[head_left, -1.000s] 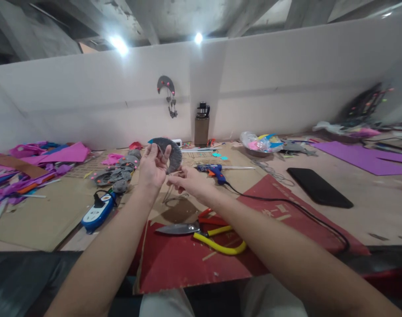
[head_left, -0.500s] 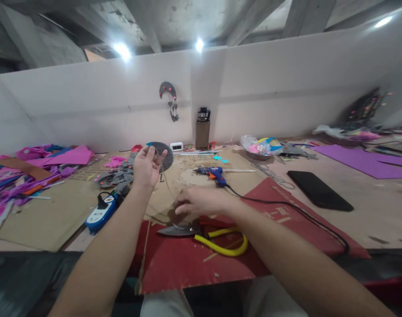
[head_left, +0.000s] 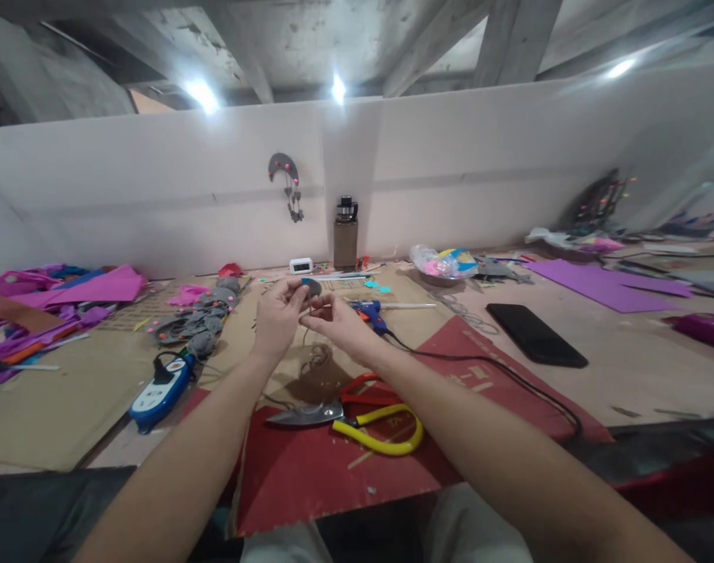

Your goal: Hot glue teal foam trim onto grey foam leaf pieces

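Over the middle of the workbench, my left hand (head_left: 278, 319) is closed on a dark grey felt piece (head_left: 313, 289), mostly hidden by the fingers. My right hand (head_left: 343, 328) pinches a thin brown cord close beside the felt. The cord hangs down to a loose bundle of cord (head_left: 315, 358) on the cardboard. Below my hands lie large scissors (head_left: 315, 414) with one red and one yellow handle, blades pointing left. A blue hot glue gun (head_left: 369, 313) rests just behind my right hand, partly covered by it.
A blue-and-white power strip (head_left: 162, 391) and grey felt pieces (head_left: 213, 309) lie to the left, beyond them coloured scraps (head_left: 92, 285). On the right are a black phone (head_left: 536, 335), a purple sheet (head_left: 603, 283) and a bowl (head_left: 444, 274). The glue gun's cable (head_left: 486, 360) crosses red cardboard (head_left: 310, 485).
My right hand has risen from above the scissors to meet my left hand at the felt piece. The felt has turned and shows less of its face. The view has shifted slightly right.
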Demonstrator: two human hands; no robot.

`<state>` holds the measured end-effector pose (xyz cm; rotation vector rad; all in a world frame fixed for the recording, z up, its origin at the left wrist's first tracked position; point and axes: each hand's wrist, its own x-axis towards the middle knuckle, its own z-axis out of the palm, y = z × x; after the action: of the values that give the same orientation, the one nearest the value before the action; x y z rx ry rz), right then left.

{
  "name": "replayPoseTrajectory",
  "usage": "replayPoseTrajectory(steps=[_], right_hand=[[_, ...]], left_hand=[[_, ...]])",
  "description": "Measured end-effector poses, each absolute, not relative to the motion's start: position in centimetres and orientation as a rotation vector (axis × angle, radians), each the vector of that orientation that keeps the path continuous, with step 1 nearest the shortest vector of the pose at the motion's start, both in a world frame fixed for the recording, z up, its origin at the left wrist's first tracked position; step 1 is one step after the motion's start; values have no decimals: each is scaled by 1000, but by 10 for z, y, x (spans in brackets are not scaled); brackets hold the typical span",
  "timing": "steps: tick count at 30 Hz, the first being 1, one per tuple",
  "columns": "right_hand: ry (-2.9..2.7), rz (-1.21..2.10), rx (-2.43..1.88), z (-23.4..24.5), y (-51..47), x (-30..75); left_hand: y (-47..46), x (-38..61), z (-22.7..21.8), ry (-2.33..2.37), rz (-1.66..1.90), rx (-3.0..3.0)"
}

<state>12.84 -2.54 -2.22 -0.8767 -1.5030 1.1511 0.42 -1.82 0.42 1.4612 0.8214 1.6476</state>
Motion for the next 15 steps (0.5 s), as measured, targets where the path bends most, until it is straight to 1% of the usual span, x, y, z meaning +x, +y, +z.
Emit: replayPoseTrajectory(steps=[5,10,15], right_hand=[[-1522,1186,-842,-14,-28,136],[-1557,1090,-903,-6,-29,145],[-1596,989,-974,-7,-23,149]], left_hand=[[-10,0,3,814,1659,1313],[-2,-5,1,804,1648,1240],[-3,-9,3,772,1566,1248]])
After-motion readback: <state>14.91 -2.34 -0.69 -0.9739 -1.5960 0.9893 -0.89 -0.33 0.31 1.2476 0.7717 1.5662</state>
